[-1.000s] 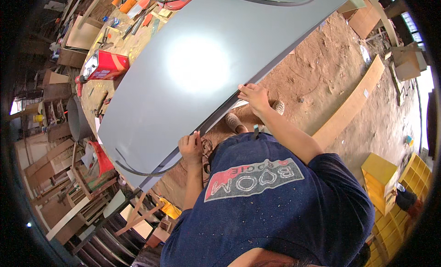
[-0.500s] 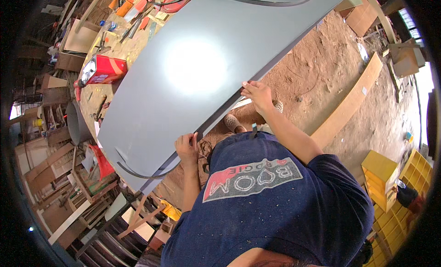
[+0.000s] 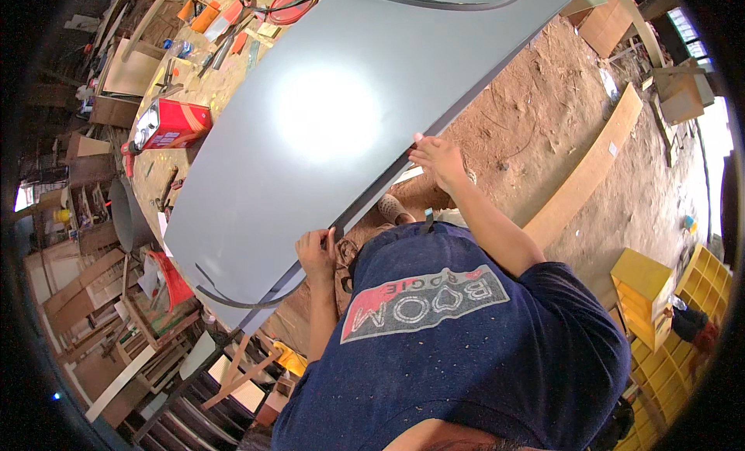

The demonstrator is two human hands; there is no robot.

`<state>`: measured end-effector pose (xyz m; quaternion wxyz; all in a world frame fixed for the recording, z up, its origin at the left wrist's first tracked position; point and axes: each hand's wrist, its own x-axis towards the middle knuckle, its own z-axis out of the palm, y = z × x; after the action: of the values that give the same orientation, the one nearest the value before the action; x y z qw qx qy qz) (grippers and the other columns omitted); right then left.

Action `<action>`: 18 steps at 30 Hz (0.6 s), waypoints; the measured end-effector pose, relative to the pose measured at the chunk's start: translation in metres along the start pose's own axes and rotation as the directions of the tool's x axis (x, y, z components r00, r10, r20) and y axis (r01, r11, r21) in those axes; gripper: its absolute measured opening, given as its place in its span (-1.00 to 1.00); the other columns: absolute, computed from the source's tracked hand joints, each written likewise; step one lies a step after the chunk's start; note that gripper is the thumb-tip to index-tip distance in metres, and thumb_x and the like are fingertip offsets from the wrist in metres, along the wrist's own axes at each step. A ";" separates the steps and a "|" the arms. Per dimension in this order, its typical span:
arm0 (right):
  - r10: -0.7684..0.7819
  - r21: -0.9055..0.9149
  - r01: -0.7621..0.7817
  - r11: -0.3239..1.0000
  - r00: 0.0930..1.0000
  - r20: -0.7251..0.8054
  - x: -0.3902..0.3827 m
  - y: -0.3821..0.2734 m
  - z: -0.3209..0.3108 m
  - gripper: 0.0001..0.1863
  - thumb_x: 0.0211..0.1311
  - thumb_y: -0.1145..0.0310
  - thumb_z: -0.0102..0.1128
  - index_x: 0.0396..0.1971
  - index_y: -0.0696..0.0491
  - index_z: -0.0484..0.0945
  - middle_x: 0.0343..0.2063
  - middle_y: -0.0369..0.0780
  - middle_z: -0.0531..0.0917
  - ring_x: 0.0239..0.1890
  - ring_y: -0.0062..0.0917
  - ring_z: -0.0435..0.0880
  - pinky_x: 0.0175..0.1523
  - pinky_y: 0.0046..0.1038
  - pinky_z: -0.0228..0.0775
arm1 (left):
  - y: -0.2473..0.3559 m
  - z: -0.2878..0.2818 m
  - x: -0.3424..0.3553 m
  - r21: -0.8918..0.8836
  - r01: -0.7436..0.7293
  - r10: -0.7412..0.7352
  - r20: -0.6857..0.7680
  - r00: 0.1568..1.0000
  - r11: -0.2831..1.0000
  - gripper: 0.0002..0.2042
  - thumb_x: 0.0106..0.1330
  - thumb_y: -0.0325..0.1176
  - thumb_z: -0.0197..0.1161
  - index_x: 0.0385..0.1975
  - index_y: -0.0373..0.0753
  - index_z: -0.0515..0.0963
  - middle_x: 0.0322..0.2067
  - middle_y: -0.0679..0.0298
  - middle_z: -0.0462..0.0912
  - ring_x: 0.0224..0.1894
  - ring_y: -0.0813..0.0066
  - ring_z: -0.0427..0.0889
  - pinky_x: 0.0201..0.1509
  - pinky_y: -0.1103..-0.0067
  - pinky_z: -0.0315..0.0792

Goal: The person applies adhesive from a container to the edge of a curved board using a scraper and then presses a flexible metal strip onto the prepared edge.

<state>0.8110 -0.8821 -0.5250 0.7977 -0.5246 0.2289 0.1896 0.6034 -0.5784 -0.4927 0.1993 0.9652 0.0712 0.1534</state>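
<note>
A long, smooth grey panel (image 3: pixel 233 195) lies before me, a bright light reflecting off its top. Along its near edge runs a thin dark edging strip (image 3: pixel 378 185). My left hand (image 3: pixel 316 253) is closed on this strip at the edge, fingertips pinched together. Farther up to the right, my right hand (image 3: pixel 441 162) touches the same edge with its fingers stretched out and fingertips against the strip. A loose tail of strip curves over the panel's left end, and another dark loop (image 3: pixel 454 5) rests on its far end.
Left of the panel, a red metal can (image 3: pixel 185 124) and scattered tools share a worktable (image 3: pixel 159 172). A long curved wooden board (image 3: pixel 594 160) lies on the dirt floor at right. Yellow box-like pieces (image 3: pixel 640 292) stand at lower right, near a partly visible person (image 3: pixel 691 327).
My right hand's fingers have straightened from a pinch and lie flatter along the edge. My left hand keeps nearly the same place. The loose strip tail has shifted slightly.
</note>
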 end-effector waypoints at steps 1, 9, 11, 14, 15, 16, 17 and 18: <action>-0.005 0.014 0.005 1.000 1.000 -0.001 0.000 -0.004 -0.002 -0.57 0.42 0.23 0.43 -0.06 0.35 0.57 -0.19 -0.07 0.72 -0.21 -0.37 0.78 -0.01 -0.35 0.74 | -0.001 0.000 -0.001 0.006 0.000 0.000 0.000 1.000 1.000 -0.80 0.31 -0.32 0.50 -0.43 -0.18 0.57 -0.48 0.23 0.59 -0.38 0.17 0.56 -0.20 0.31 0.36; -0.075 -0.027 0.073 0.997 0.990 -0.117 0.022 -0.020 -0.014 -0.59 0.47 0.21 0.36 -0.08 0.34 0.60 -0.21 -0.09 0.72 -0.19 -0.37 0.77 0.00 -0.34 0.72 | 0.000 0.001 0.001 -0.027 -0.017 0.017 -0.009 1.000 0.999 -0.79 0.29 -0.34 0.52 -0.44 -0.18 0.57 -0.47 0.24 0.60 -0.39 0.20 0.57 -0.21 0.33 0.35; -0.079 -0.036 0.075 0.997 0.989 -0.128 0.027 -0.017 -0.017 -0.60 0.48 0.21 0.36 -0.10 0.33 0.61 -0.22 -0.10 0.72 -0.19 -0.37 0.76 0.01 -0.34 0.71 | 0.000 0.000 0.003 -0.039 -0.035 0.034 -0.016 0.999 0.999 -0.79 0.29 -0.34 0.52 -0.44 -0.18 0.57 -0.47 0.25 0.60 -0.39 0.21 0.57 -0.21 0.34 0.35; -0.041 -0.013 0.040 0.999 0.994 -0.100 0.027 -0.014 -0.019 -0.56 0.46 0.25 0.39 0.04 0.34 0.57 -0.14 -0.10 0.72 -0.09 -0.34 0.77 0.03 -0.34 0.69 | -0.002 -0.001 0.003 -0.046 -0.039 0.038 -0.019 0.999 0.998 -0.79 0.28 -0.34 0.53 -0.44 -0.16 0.57 -0.48 0.26 0.60 -0.39 0.22 0.57 -0.21 0.34 0.35; -0.049 0.031 0.053 0.998 0.993 -0.106 0.024 -0.014 -0.017 -0.55 0.45 0.24 0.39 0.03 0.34 0.56 -0.14 -0.09 0.71 -0.08 -0.32 0.77 0.04 -0.34 0.70 | -0.004 -0.002 0.002 -0.035 -0.034 0.034 -0.009 0.999 0.999 -0.79 0.26 -0.34 0.54 -0.44 -0.16 0.58 -0.48 0.27 0.60 -0.39 0.23 0.57 -0.21 0.35 0.34; -0.057 0.074 0.066 0.995 0.992 -0.111 0.019 -0.012 -0.014 -0.55 0.45 0.23 0.39 0.03 0.35 0.56 -0.13 -0.08 0.71 -0.06 -0.31 0.77 0.05 -0.34 0.70 | -0.006 -0.002 0.001 -0.024 -0.029 0.029 0.001 1.000 0.999 -0.78 0.24 -0.34 0.56 -0.44 -0.15 0.58 -0.48 0.27 0.60 -0.38 0.23 0.58 -0.22 0.35 0.34; -0.056 0.071 0.064 0.995 0.993 -0.108 0.011 -0.011 -0.008 -0.55 0.45 0.23 0.39 0.03 0.35 0.56 -0.13 -0.08 0.71 -0.06 -0.31 0.77 0.05 -0.34 0.70 | -0.007 -0.002 0.000 -0.023 -0.026 0.026 -0.001 1.000 0.999 -0.78 0.24 -0.34 0.56 -0.44 -0.15 0.58 -0.48 0.27 0.60 -0.38 0.23 0.58 -0.22 0.35 0.34; -0.026 0.045 0.029 0.999 0.997 -0.067 0.000 -0.007 -0.002 -0.55 0.43 0.22 0.42 -0.03 0.35 0.58 -0.15 -0.07 0.72 -0.12 -0.32 0.78 0.03 -0.34 0.71 | -0.008 -0.001 -0.001 -0.033 -0.042 0.041 -0.031 0.999 0.999 -0.78 0.23 -0.32 0.57 -0.46 -0.14 0.59 -0.49 0.28 0.61 -0.39 0.24 0.59 -0.21 0.34 0.35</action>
<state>0.8147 -0.8865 -0.5208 0.8040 -0.5153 0.2526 0.1558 0.6014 -0.5713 -0.4950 0.2110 0.9606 0.0517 0.1734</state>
